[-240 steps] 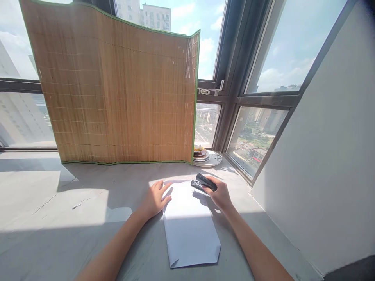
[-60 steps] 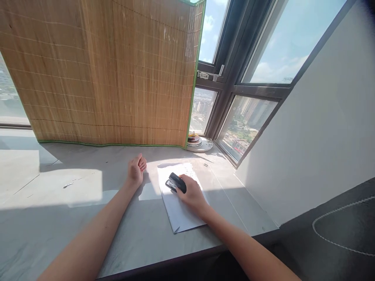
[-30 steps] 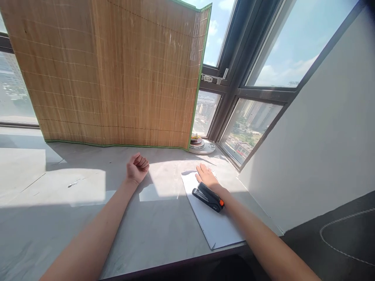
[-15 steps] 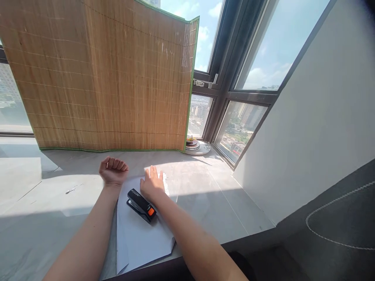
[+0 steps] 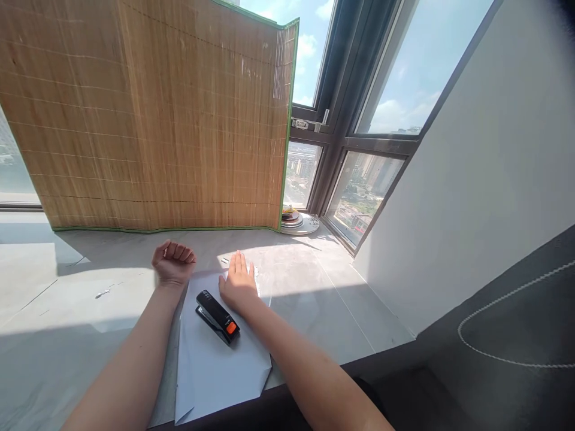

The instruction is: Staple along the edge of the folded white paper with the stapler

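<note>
1. The left hand (image 5: 174,262) is curling palm-up, fingers together and gripping nothing visible, beside the paper's top left corner.
2. The right hand (image 5: 238,287) is lying flat on the paper's upper part, thumb apart from the fingers.
3. A black stapler (image 5: 218,317) with an orange patch is resting on the folded white paper (image 5: 220,377); whether the folds are containing anything, I cannot tell.
4. Stacked plates (image 5: 293,220) are sitting near the window corner, beside a green-edged bamboo mat (image 5: 171,131).

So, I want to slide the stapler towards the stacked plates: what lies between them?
In the head view, the right hand, resting on the paper, lies between stapler and plates, then a sunlit stretch of sill.
</note>
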The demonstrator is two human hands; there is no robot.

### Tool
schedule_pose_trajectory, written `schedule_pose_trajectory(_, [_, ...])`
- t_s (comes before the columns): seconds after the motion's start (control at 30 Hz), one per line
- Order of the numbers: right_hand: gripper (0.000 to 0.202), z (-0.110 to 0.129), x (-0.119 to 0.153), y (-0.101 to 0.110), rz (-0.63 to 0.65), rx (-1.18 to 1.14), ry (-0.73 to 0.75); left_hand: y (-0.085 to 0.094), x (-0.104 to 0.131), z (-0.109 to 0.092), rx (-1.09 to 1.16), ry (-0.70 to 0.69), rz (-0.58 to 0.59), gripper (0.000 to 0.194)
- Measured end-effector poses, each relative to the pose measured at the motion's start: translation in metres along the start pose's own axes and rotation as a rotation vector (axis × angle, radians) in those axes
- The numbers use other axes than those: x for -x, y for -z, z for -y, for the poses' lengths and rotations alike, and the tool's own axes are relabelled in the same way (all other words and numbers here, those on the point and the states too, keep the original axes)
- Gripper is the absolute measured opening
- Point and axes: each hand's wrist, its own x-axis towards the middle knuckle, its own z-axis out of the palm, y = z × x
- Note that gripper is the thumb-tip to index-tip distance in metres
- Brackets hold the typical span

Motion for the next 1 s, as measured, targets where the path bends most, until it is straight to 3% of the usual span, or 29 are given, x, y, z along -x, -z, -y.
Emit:
schedule_pose_trajectory(0.23, [0.074, -0.085, 0.011, 0.037, 0.029, 0.076, -0.101, -0.005, -0.003, 0.021, -0.236, 0.065, 0.041, 0.057])
schedule_pose_trajectory(0.4, [0.07, -0.135, 0.008, 0.051, 0.002, 0.069, -0.166, -0.003, -0.01, 0.048, -0.924, -0.079, -0.067, 0.042])
schedule_pose_trajectory(0.47, [0.068, -0.14, 0.004, 0.047, -0.012, 0.046, -0.163, 0.0, -0.01, 0.057, -1.256, -0.143, -0.007, 0.026])
schedule_pose_trajectory(0.53, [0.067, -0.139, 0.001, 0.043, -0.011, 0.019, -0.163, 0.001, -0.008, 0.063, -1.513, -0.151, 0.134, 0.02])
schedule_pose_trajectory(0.67, [0.071, -0.143, -0.004, 0.055, -0.006, -0.11, -0.037, 0.003, -0.003, 0.067, -1.765, -0.111, 0.289, 0.019])
schedule_pose_trajectory(0.73, [0.067, -0.149, -0.003, 0.071, -0.025, -0.215, 0.143, 0.004, -0.002, 0.066, -1.815, -0.12, 0.275, 0.018])
schedule_pose_trajectory(0.83, [0.034, -0.158, 0.004, 0.095, 0.045, -0.312, 0.387, 0.006, -0.004, 0.064, -1.87, -0.134, 0.183, 0.019])
schedule_pose_trajectory(0.9, [0.019, -0.159, 0.01, 0.106, 0.158, -0.301, 0.423, 0.008, -0.005, 0.064, -1.901, -0.142, 0.119, 0.019])
schedule_pose_trajectory(1.0, [0.018, -0.154, 0.018, 0.108, 0.26, -0.255, 0.382, 0.011, -0.006, 0.065, -1.934, -0.17, 0.056, 0.016])
